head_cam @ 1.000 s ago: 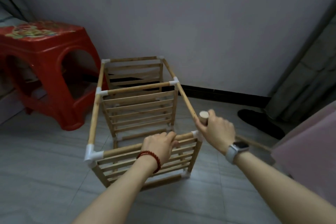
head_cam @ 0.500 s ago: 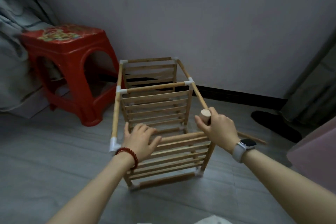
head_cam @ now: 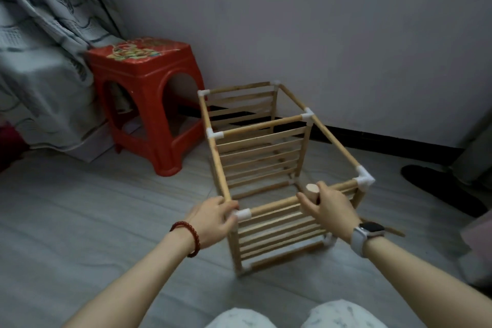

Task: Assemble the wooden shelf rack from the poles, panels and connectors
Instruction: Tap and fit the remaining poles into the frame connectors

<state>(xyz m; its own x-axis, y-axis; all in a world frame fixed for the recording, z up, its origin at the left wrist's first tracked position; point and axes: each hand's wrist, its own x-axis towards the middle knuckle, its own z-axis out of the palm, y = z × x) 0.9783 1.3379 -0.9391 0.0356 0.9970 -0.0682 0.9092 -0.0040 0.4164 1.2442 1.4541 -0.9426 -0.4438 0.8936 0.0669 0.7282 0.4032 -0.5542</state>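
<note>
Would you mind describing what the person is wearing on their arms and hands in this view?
Both forearms are bare, with no sleeves and no gloves. The left hand has a bracelet of dark red round beads at the wrist. The right hand has a smartwatch with a dark rectangular face on a light grey band.

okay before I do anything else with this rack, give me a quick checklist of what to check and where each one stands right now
1. Left hand gripping the rack's near-left corner connector: ok.
2. Right hand holding the loose pole: ok.
3. Near-right corner connector joined to its poles: ok.
4. All connectors fully seated: cannot tell.
5. Rack standing level on the floor: cannot tell, picture blurred.
6. Red stool apart from the rack: ok.
</note>
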